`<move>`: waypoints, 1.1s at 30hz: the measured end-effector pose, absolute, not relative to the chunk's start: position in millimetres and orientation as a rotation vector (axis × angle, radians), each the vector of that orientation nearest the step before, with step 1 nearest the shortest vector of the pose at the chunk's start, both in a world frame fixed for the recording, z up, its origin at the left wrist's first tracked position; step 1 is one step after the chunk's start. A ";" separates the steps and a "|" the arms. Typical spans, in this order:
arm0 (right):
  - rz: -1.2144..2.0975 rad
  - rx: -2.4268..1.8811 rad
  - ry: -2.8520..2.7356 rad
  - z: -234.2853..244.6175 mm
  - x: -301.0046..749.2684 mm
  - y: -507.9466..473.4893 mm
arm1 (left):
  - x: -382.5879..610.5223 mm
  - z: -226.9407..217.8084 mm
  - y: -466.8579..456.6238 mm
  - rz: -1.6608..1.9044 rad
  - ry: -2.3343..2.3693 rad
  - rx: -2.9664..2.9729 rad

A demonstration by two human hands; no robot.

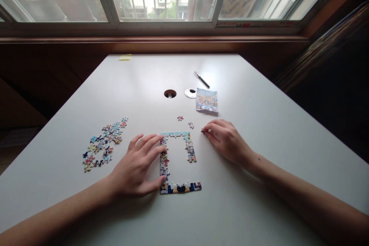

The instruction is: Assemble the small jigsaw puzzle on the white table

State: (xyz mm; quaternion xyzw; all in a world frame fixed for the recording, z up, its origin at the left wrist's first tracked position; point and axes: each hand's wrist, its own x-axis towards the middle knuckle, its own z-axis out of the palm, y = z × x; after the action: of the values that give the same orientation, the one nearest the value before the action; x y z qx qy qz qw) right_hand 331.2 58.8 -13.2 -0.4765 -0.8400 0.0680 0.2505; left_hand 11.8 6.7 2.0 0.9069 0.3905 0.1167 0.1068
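Observation:
A partly built jigsaw frame [178,160] lies on the white table [184,207] in front of me, its middle bare and its right side unfinished. My left hand [138,169] rests flat and open on the table, fingertips and thumb touching the frame's left edge. My right hand [225,138] sits to the right of the frame, fingers curled together with the tips pinching a small dark puzzle piece [203,131] against the table. Two loose pieces [180,118] [190,125] lie just beyond the frame's top.
A heap of several loose puzzle pieces [104,144] lies at the left. Farther back are the printed puzzle packet [206,100], a pen [201,79], a round cable hole [170,93] with its cap [190,93] beside it, and a yellow note [125,57]. A window runs behind.

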 end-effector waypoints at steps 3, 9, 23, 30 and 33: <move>0.255 -1.350 -2.264 -12.4 333.6 61.3 | 11.8 1.6 6.9 0.345 1.146 2.669; 0.331 -1.275 -2.236 -14.8 332.1 60.5 | 11.8 1.9 6.5 0.343 1.149 2.668; 0.351 -1.288 -2.173 -11.7 329.1 58.7 | 11.7 2.0 6.9 0.333 1.140 2.678; 0.215 -1.320 -2.409 4.5 314.7 89.7 | 11.7 2.5 6.1 0.344 1.136 2.691; 0.290 -1.343 -2.425 6.0 299.8 112.4 | 11.7 2.3 6.0 0.355 1.132 2.694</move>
State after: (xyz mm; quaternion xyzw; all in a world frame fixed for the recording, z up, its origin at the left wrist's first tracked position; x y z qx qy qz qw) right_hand 299.8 112.4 6.0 -0.4744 -0.8565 0.1023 0.1760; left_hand 11.7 6.0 2.3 0.9107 0.3827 0.1201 0.0985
